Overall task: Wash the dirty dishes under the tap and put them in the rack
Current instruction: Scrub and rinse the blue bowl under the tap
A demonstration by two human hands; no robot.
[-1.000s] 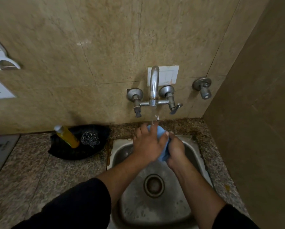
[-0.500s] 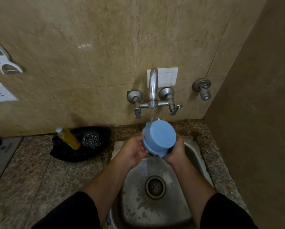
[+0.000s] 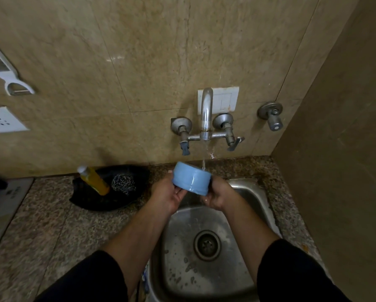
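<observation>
Two hands on one item. At far left, a soap bottle [image 3: 94, 179] and a steel scrubber [image 3: 124, 183] sit on the counter. Left hand [image 3: 168, 196] cups the blue bowl [image 3: 191, 178] from its left side, fingers curled under. The bowl is tilted, base up, in the tap [image 3: 206, 112] stream above the sink [image 3: 255, 194]. Right hand [image 3: 218, 196] grips its right wall. Judged light, rigid, wet and slick: hold at the rim band, both sides.

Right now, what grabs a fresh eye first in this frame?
The blue cup, gripped by the left hand and right hand above the steel sink, with water from the wall tap striking its upper side. Next, the yellow bottle and steel scrubber in a black tray on the counter, left of the sink.
</observation>
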